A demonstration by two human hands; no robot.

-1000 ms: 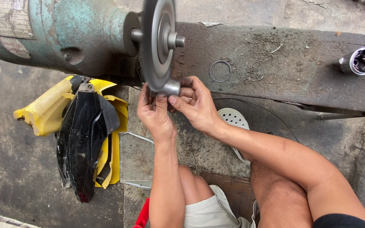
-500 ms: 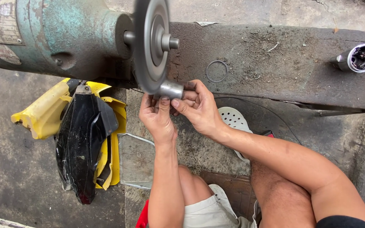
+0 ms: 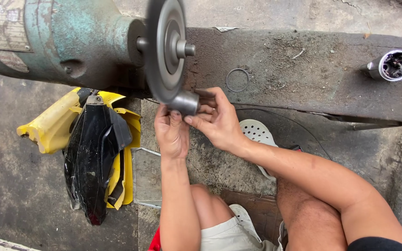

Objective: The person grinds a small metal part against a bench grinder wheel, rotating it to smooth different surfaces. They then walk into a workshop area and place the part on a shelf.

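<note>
A grey grinding wheel (image 3: 163, 51) spins on the shaft of a worn green bench grinder (image 3: 56, 44) at the upper left. Both of my hands hold a short grey metal cylinder (image 3: 185, 102) against the wheel's lower edge. My left hand (image 3: 172, 132) grips it from below, fingers closed around its left end. My right hand (image 3: 217, 118) pinches its right end with thumb and fingers. My knees show at the bottom of the view.
The grinder sits on a dirty dark metal bench (image 3: 303, 69). A thin wire ring (image 3: 237, 80) lies on it, and a small metal cylinder with wires inside (image 3: 391, 65) at the far right. Yellow and black plastic panels (image 3: 94, 148) lie on the concrete floor.
The view has shifted slightly; the grinder and wheel sit a little further left. Both hands stay on the metal cylinder at the wheel's lower edge.
</note>
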